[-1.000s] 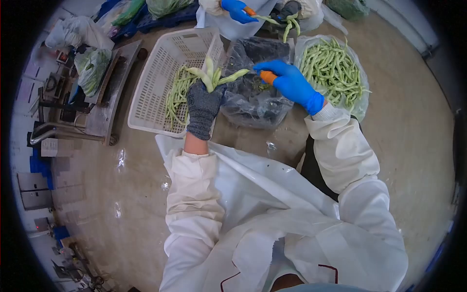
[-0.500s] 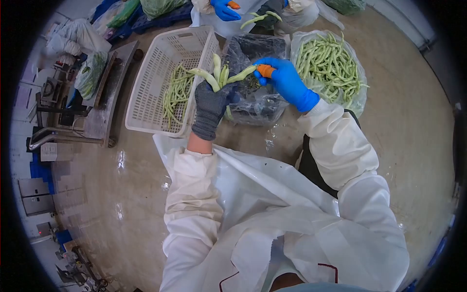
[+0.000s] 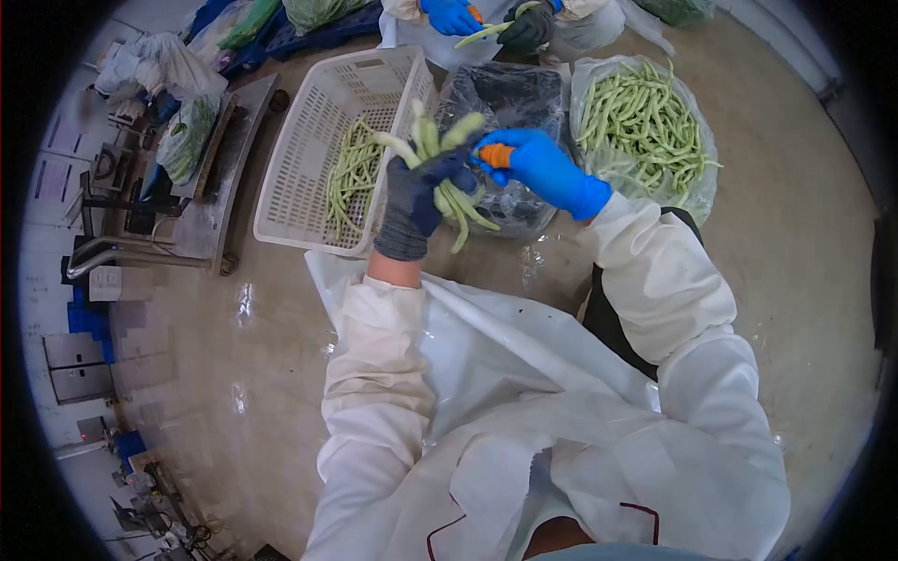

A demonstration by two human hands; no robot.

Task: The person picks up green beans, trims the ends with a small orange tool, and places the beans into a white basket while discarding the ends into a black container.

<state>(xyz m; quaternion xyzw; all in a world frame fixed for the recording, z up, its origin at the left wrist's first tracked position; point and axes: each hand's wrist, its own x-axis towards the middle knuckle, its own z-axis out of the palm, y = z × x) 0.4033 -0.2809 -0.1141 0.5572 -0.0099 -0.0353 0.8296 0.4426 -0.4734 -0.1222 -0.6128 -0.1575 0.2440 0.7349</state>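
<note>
My left hand [image 3: 418, 198], in a dark grey glove, is wrapped around a bunch of green beans [image 3: 458, 208]. Bean ends stick out above the fist, and others hang below it. Just to the right, my blue-gloved right hand [image 3: 547, 168] has its fingers drawn together close to the bunch. An orange piece [image 3: 496, 155], perhaps a finger cover, shows at its fingertips; whether they pinch anything is hidden. Beneath both hands sits a black crate lined with clear plastic [image 3: 516, 201].
A white basket [image 3: 281, 201] with some beans stands left of the lined crate. On the right is a clear bag full of green beans [image 3: 645, 126]. Opposite, a co-worker's gloved hands [image 3: 486, 23] hold a bean. A metal cart [image 3: 220, 187] stands farther left.
My right hand has shifted slightly, and the bean it held out from the bunch is no longer stretched between the hands. My left hand has turned, so more beans hang below it.
</note>
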